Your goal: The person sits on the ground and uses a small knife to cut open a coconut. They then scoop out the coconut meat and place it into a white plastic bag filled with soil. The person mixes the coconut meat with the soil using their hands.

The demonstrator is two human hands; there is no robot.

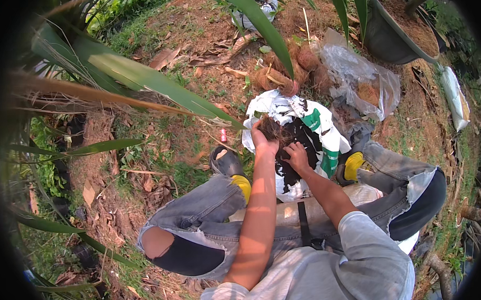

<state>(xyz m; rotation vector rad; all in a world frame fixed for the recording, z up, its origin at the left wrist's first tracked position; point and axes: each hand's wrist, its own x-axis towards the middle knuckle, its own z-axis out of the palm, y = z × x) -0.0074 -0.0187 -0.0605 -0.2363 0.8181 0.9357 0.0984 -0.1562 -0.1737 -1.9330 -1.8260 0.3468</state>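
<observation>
My left hand [261,138] holds a clump of brown fibre [272,129] over an opened white and green plastic sack [327,136]. Dark soil [304,133] lies inside the sack. Just right of the clump, my right hand [296,156] has its fingers bent at the dark soil; whether they pinch some of it cannot be made out. Beyond the sack lie several reddish-brown fibre bundles [272,77], beside a clear plastic bag [351,66] with more fibre [368,93] in it.
Long green leaves [169,88] hang across the upper left, close to my left hand. A large dark pot [396,34] of brown material stands at the upper right. Nearby are a white bag [255,16], a small red tube-like item [223,135] and a long white packet [453,96].
</observation>
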